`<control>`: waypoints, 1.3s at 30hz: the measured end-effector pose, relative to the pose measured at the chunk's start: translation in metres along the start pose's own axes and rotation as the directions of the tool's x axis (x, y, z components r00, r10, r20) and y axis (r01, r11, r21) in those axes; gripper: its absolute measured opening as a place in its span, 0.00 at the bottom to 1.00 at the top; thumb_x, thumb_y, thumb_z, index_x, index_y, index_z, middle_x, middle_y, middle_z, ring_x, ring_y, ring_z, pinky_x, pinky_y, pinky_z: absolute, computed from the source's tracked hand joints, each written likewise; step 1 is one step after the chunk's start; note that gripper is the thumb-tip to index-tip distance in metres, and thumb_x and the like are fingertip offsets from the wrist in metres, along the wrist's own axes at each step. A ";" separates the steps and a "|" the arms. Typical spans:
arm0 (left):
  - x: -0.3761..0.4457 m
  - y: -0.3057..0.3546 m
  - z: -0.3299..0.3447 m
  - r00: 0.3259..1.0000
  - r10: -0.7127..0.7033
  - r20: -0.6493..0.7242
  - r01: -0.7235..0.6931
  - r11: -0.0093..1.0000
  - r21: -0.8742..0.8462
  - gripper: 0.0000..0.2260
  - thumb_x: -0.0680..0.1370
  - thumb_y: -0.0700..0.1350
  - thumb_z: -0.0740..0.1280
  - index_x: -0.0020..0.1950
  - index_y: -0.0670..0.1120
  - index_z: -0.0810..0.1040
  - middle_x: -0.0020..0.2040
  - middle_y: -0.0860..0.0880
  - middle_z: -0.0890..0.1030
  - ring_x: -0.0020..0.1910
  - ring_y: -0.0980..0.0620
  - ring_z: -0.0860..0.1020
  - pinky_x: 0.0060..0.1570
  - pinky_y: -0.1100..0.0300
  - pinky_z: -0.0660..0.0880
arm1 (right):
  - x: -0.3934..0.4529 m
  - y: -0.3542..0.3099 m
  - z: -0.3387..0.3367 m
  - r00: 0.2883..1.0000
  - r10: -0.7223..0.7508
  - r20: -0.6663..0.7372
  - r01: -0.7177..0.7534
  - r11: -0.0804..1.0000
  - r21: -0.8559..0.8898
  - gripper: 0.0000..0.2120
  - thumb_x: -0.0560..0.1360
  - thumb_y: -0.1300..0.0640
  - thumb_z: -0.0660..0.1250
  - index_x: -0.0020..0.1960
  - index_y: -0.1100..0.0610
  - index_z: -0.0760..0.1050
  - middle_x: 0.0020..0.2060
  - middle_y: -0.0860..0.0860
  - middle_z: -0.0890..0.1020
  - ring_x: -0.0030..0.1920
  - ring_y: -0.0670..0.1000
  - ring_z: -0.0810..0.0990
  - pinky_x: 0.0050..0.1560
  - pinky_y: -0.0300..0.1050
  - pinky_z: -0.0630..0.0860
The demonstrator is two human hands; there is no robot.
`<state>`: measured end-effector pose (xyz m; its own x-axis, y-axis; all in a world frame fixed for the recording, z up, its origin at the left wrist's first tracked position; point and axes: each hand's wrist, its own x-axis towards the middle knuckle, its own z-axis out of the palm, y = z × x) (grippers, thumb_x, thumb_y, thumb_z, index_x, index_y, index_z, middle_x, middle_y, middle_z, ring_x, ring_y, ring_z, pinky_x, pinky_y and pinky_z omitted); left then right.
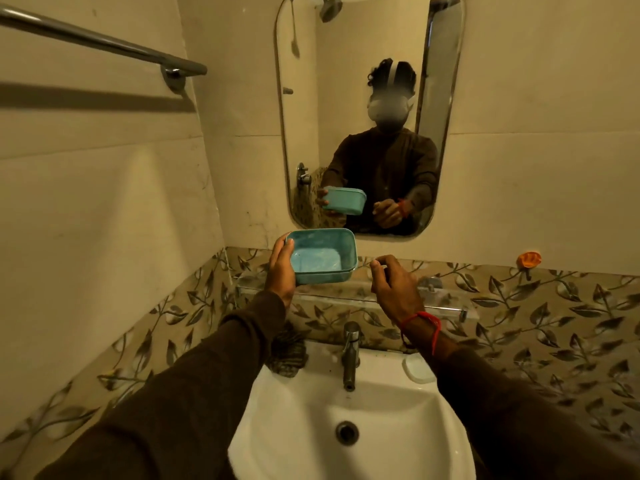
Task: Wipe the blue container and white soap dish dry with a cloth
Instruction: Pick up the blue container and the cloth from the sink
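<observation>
Sleeved arms are raised over the sink point(398, 403), blue container point(323, 256) gripped by left hand point(282, 268) above the shelf, right hand point(391, 282) loosely curled, empty; cloth point(287, 355) and white soap dish point(417, 368) are left untouched, wiping judged pending.

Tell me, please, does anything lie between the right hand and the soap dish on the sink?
Nothing visible does. The right hand hangs free above the glass shelf, holding nothing, and the soap dish lies below it on the sink rim, right of the tap. Only the right forearm partly hides the dish.
</observation>
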<state>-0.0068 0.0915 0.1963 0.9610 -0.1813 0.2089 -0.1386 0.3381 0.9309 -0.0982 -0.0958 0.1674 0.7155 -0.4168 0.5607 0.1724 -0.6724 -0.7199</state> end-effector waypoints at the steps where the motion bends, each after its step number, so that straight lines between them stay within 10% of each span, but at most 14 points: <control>1: 0.001 0.002 -0.009 1.000 0.007 -0.018 -0.007 1.000 0.003 0.09 0.86 0.46 0.55 0.57 0.51 0.75 0.54 0.45 0.78 0.52 0.47 0.78 0.50 0.51 0.78 | -0.002 0.002 0.009 1.000 -0.006 0.029 0.006 1.000 -0.006 0.09 0.80 0.49 0.58 0.48 0.51 0.73 0.33 0.51 0.80 0.35 0.53 0.80 0.39 0.51 0.77; 12: -0.006 0.019 -0.090 0.974 0.028 -0.226 -0.024 0.999 0.021 0.14 0.86 0.44 0.56 0.69 0.42 0.71 0.54 0.47 0.79 0.46 0.54 0.79 0.41 0.63 0.80 | -0.031 0.006 0.109 0.945 0.028 0.327 -0.016 0.999 -0.041 0.11 0.79 0.51 0.60 0.44 0.54 0.76 0.32 0.53 0.81 0.34 0.54 0.79 0.38 0.53 0.78; 20: -0.008 0.016 -0.125 0.968 0.024 -0.250 -0.007 0.997 0.071 0.11 0.86 0.47 0.54 0.63 0.48 0.73 0.58 0.44 0.79 0.55 0.45 0.78 0.54 0.46 0.77 | -0.036 0.009 0.174 0.876 0.101 0.471 -0.051 0.992 -0.117 0.09 0.79 0.55 0.61 0.47 0.58 0.78 0.38 0.56 0.81 0.39 0.55 0.78 0.39 0.42 0.67; 29: 0.008 0.000 -0.141 0.970 -0.006 -0.243 0.026 0.997 0.076 0.12 0.86 0.46 0.54 0.63 0.46 0.73 0.57 0.44 0.79 0.52 0.48 0.79 0.52 0.50 0.78 | -0.034 0.039 0.230 0.839 0.195 0.509 -0.113 0.976 -0.187 0.10 0.78 0.58 0.62 0.44 0.63 0.78 0.40 0.62 0.82 0.45 0.61 0.80 0.45 0.47 0.71; 39: 0.016 -0.021 -0.151 0.960 -0.036 -0.278 0.050 0.998 0.043 0.12 0.86 0.48 0.55 0.63 0.51 0.75 0.60 0.45 0.80 0.57 0.47 0.79 0.59 0.43 0.76 | -0.042 0.105 0.281 0.723 0.359 0.590 -0.249 0.932 -0.262 0.19 0.74 0.58 0.66 0.64 0.61 0.72 0.60 0.61 0.78 0.61 0.62 0.75 0.63 0.54 0.72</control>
<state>0.0482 0.2212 0.1345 0.9939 0.0709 0.0840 -0.1010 0.2884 0.9522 0.0804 0.0228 -0.0470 0.9788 -0.1820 -0.0941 -0.1947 -0.6836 -0.7034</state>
